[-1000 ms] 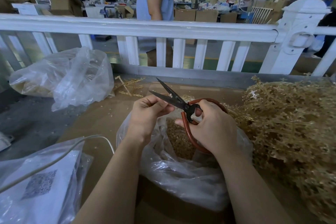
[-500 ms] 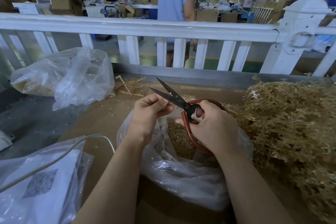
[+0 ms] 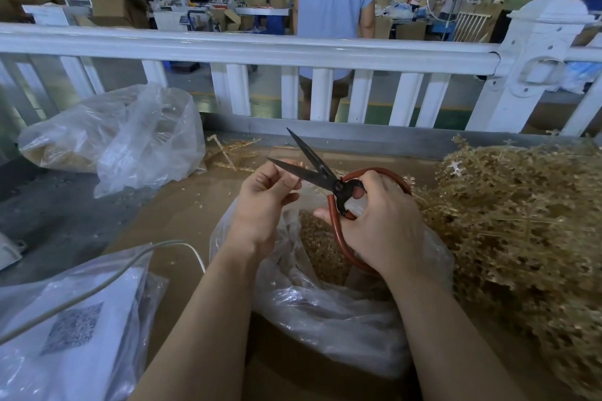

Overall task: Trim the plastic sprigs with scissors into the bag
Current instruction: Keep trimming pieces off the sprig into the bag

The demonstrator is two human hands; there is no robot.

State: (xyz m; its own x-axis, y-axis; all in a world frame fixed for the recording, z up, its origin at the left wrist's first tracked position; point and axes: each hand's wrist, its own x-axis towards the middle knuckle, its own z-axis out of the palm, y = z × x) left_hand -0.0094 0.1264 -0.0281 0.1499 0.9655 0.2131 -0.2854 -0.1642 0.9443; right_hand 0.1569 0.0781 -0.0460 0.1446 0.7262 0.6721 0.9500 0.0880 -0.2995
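Mid-trim, by the look of it: scissors (image 3: 321, 169) w/ blades spread wide over the open bag (image 3: 329, 309) at the desk's (image 3: 182, 221) middle, near its front edge. Right hand (image 3: 379, 225) curled thru the red loop handles, gripping them. Left hand (image 3: 267, 195) fingers bent in a pinch right at the lower blade; prob. a small sprig held there, but too thin or hidden to confirm. Next move, judging from this: feed the piece between the blades, close them, let the cut bit drop into the bag onto the cuttings already inside. Uncut sprigs (image 3: 521, 221) heaped along the desk's right edge, cut off by frame. Second bag (image 3: 130, 137) at back left, contents hazy. Bag bottom hidden by forearms.
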